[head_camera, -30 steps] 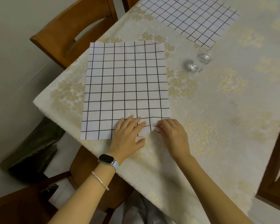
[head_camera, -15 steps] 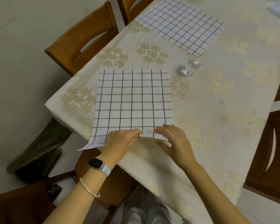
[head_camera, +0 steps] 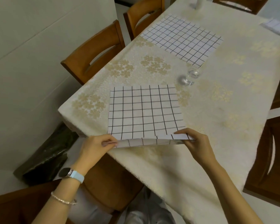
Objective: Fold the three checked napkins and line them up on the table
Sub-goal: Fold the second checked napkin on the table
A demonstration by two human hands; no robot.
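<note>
A white napkin with a black grid lies on the table's near left corner. Its near edge is lifted off the cloth and curls over. My left hand pinches the near left corner of that edge. My right hand pinches the near right corner. A second checked napkin lies flat and unfolded farther back along the left side. A third checked piece shows only partly at the far right edge of the view.
The table wears a cream cloth with gold flowers. A small clear glass stands between the two napkins. Wooden chairs line the left side; another chair is at the right. A dark bag lies on the floor.
Both hands went from resting on the near napkin's front edge to pinching its two near corners and raising that edge. The view has tilted upward, showing more of the table.
</note>
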